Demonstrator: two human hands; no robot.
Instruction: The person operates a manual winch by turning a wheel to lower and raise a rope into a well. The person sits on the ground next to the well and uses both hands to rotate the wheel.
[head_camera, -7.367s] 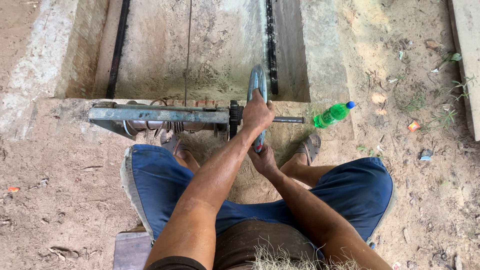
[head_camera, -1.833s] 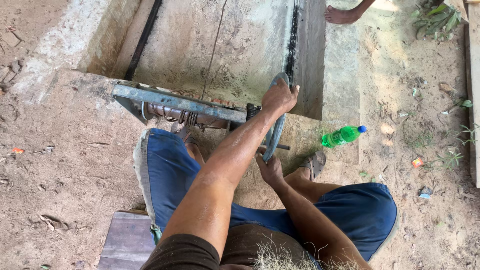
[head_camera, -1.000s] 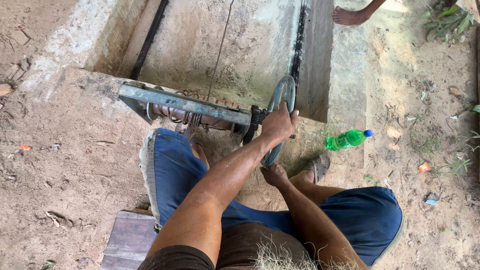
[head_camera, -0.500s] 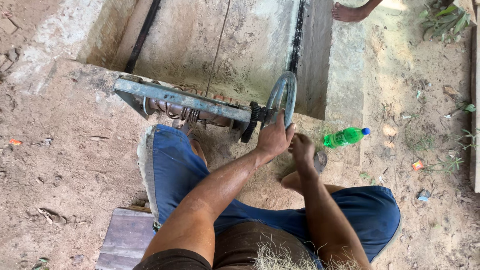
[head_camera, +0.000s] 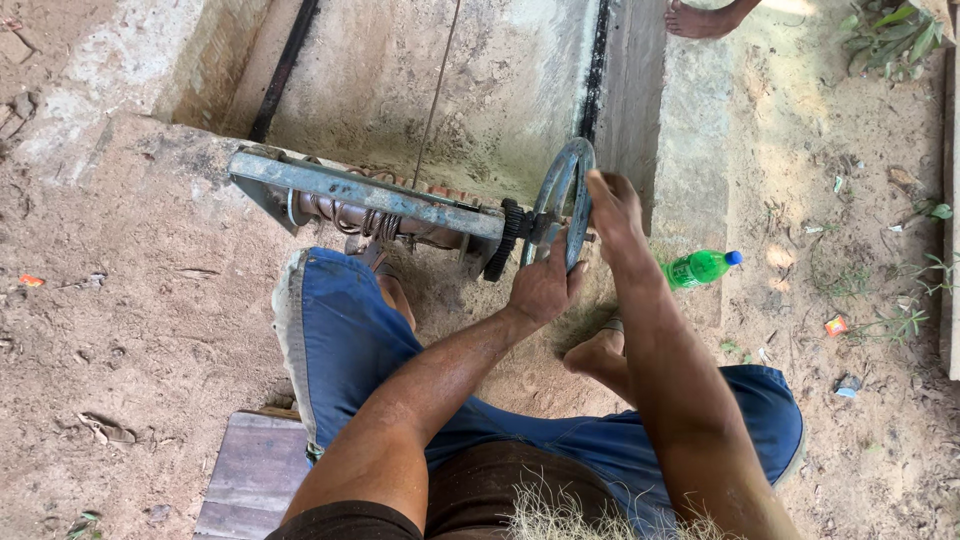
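Person seated on ground, both hands on the hand wheel (head_camera: 562, 205) of a winch, wheel seen nearly edge-on so spokes and hub hard to read. Left hand (head_camera: 543, 287) clamped on lower rim, fingers wrapped round it, fingertips hidden behind the rim. Right hand (head_camera: 612, 203) closed on the upper-right rim, thumb side visible, palm contact hidden.

Wheel sits at right end of a blue-grey metal bar (head_camera: 365, 190), just beside a black gear (head_camera: 505, 238). Under the bar a rusty drum w/ wound cable (head_camera: 380, 212), partly covered by the bar. Thin cable (head_camera: 437, 80) runs up from drum, cut off at top edge.

Beyond it a concrete trough (head_camera: 420, 70), far end out of frame. Green plastic bottle (head_camera: 701, 267) w/ blue cap lies on dirt right of the wheel, near right forearm. Another person's bare foot (head_camera: 700, 18) at top, rest cut off. Wooden board (head_camera: 255, 475) under left thigh, partly hidden by blue shorts (head_camera: 340, 340).
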